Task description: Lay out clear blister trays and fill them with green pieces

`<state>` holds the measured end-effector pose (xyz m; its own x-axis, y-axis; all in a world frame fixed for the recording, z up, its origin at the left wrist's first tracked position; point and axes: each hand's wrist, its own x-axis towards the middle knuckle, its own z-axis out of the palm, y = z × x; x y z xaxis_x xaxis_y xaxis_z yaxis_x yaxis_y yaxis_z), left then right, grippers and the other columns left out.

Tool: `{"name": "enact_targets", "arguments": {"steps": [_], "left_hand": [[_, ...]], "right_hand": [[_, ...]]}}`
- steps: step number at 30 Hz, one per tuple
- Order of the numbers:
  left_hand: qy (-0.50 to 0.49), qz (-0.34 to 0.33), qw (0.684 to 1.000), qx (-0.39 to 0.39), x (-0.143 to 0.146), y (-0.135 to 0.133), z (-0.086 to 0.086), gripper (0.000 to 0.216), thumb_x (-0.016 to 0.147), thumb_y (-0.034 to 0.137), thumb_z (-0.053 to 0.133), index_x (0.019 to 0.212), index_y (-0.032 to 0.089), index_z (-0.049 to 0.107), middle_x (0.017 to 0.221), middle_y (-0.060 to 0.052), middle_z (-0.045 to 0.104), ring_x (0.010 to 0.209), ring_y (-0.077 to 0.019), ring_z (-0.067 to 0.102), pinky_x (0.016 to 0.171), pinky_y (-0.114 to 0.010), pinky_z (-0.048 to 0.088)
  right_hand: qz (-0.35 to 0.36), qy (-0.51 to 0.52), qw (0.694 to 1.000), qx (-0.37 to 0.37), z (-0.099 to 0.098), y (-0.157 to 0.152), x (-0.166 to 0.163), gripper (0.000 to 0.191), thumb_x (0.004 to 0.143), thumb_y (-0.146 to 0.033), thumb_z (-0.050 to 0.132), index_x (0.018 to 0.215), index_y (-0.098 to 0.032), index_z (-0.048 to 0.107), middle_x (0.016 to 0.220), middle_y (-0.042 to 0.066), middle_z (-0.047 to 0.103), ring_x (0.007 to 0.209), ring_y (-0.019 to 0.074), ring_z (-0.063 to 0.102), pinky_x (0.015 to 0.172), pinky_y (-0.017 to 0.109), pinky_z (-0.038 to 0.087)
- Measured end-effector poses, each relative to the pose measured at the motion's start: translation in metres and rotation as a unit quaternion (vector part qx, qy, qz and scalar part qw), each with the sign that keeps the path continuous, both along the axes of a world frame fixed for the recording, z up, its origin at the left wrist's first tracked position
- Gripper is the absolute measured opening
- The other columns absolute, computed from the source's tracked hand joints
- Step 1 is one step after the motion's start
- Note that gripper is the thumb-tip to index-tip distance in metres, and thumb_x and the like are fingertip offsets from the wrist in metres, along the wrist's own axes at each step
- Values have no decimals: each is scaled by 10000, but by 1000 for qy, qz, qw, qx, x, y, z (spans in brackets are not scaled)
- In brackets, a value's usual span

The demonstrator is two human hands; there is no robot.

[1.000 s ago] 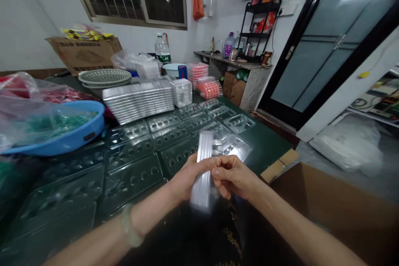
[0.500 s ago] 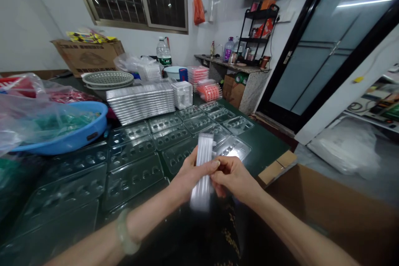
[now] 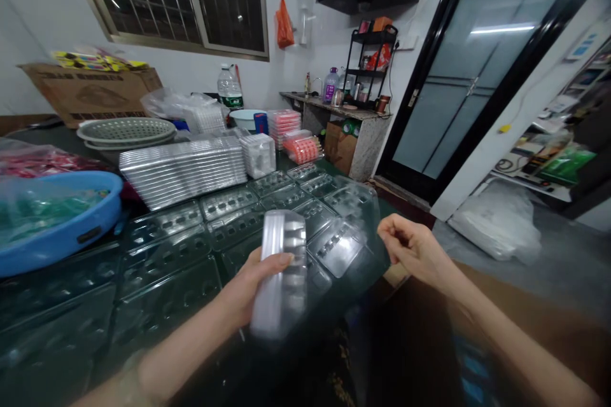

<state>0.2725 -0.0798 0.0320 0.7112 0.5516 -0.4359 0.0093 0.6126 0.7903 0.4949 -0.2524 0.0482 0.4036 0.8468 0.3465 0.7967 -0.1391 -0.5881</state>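
Note:
My left hand (image 3: 248,289) is closed around a thin stack of clear plastic blister trays (image 3: 281,267), held upright and tilted over the near edge of the dark green table (image 3: 401,213). My right hand (image 3: 413,248) is off to the right, its fingers pinched on the edge of a single clear tray (image 3: 351,229) that hangs apart from the stack, above the table's right end. Several more clear trays (image 3: 229,210) lie flat in rows on the table just beyond both hands.
A tall leaning pile of clear trays (image 3: 184,168) sits behind the rows. A blue basin (image 3: 67,229) under plastic film stands at the left. An open cardboard box (image 3: 506,305) is below my right arm. Behind are a counter, a black shelf rack (image 3: 370,63) and a glass door.
My hands were together on the stack. My right hand has pulled away to the right with one tray. The view has swung slightly right.

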Motion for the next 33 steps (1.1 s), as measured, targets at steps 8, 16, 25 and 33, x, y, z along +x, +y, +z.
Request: {"name": "enact_targets", "arguments": {"steps": [8,16,25,33], "left_hand": [[10,54,998,25,-27,36,-8,413,598,192,731,961,157,537,726,-51,664,626,-250,654,606,-427,549],[32,103,993,53,-51,46,-9,370,611,162,721,933,177,539,698,-35,665,586,-247,662,543,-396,565],[0,111,994,1,-66,38,-1,310,607,135,714,876,163,562,654,-29,674,562,-235,650,561,-402,545],[-180,119,963,-164,-99,46,-2,251,724,332,619,854,117,620,707,-84,693,662,-249,654,703,-405,494]], "right_hand": [[-39,-451,830,-326,-88,-26,122,280,737,12,373,915,-165,498,855,60,552,524,119,551,440,234,254],[13,-466,827,-315,-104,-17,157,234,801,-32,373,918,-174,516,904,81,533,740,174,573,601,270,382],[53,-478,837,-261,-105,0,143,254,795,-21,387,926,-171,544,924,94,566,809,167,569,750,283,427],[-117,-383,912,-93,-130,-11,103,403,787,-120,338,1146,-243,474,1028,147,577,682,257,632,551,401,511]]}}
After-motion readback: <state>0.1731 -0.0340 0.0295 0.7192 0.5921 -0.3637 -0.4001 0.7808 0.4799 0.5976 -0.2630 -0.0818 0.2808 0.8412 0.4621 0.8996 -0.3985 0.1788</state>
